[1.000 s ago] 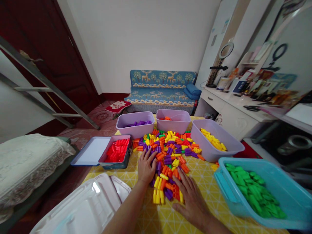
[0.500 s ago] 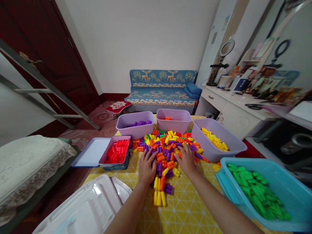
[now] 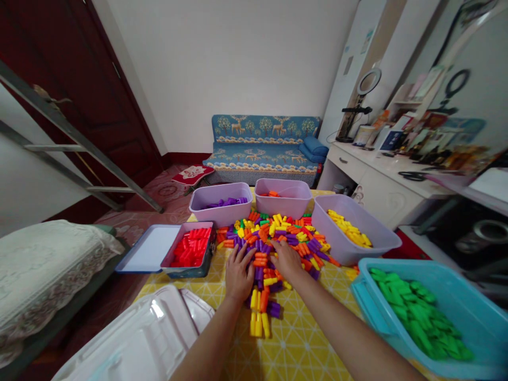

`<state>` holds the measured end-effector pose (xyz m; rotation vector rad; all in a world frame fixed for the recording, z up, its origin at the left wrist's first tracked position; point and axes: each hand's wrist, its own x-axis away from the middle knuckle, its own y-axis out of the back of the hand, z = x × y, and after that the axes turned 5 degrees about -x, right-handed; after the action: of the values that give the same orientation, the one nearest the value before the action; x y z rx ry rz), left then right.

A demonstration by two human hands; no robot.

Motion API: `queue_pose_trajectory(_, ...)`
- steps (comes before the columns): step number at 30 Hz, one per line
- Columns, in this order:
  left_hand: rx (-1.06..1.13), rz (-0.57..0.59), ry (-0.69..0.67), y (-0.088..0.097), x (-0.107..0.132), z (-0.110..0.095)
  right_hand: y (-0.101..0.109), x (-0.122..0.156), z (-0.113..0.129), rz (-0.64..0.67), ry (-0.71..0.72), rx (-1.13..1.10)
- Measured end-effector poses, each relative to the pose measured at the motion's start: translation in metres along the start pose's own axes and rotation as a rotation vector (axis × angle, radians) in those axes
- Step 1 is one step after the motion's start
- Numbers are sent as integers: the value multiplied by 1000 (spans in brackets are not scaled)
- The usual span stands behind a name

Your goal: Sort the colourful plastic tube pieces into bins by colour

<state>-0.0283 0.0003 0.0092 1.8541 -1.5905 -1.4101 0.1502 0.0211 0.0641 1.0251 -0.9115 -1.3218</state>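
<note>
A loose pile of small bullet-shaped plastic building pieces (image 3: 262, 259) in purple, orange, yellow, red and green lies on the yellow patterned tablecloth (image 3: 305, 338). My left hand (image 3: 239, 272) rests palm down at the pile's left edge, its fingers spread against purple and orange pieces. Over the middle of the heap is my right hand (image 3: 289, 261), fingers apart and touching pieces; I see nothing gripped in it. Several yellow pieces (image 3: 259, 324) and an orange one stand in a cluster nearest me. What lies beneath both palms is hidden.
Lilac bins hold purple (image 3: 226, 202), orange (image 3: 273, 193) and yellow pieces (image 3: 349, 228). A tin (image 3: 186, 272) has red pieces, its lid (image 3: 148, 246) alongside. Green pieces fill a turquoise bin (image 3: 377, 312) at right. White plastic lids (image 3: 159, 338) lie front left.
My right hand has moved left across the pile, toward my left hand, shifting some orange and purple pieces. My left hand has stayed nearly in place.
</note>
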Motion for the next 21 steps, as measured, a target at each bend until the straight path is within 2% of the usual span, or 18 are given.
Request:
queue_pose_trajectory(2,-2,-3,-2,0,0,0,4,1,4,-23,28,30)
queue_pose_trajectory(7,-8,16,7,1,0,0,11,3,9,-49,201,5)
queue_pose_trajectory(10,-2,23,10,1,0,1,7,5,6,-116,180,-140)
queue_pose_trajectory(12,0,19,10,0,0,1,4,6,2,-196,80,-327)
queue_pose_trajectory(14,4,9,10,1,0,1,1,6,-2,-225,-44,-633)
queue_pose_trajectory(18,12,-2,13,0,0,1,0,6,-7,-132,-225,-1264)
queue_pose_trajectory(21,7,1,8,0,0,1,6,8,-9,-118,-275,-1391)
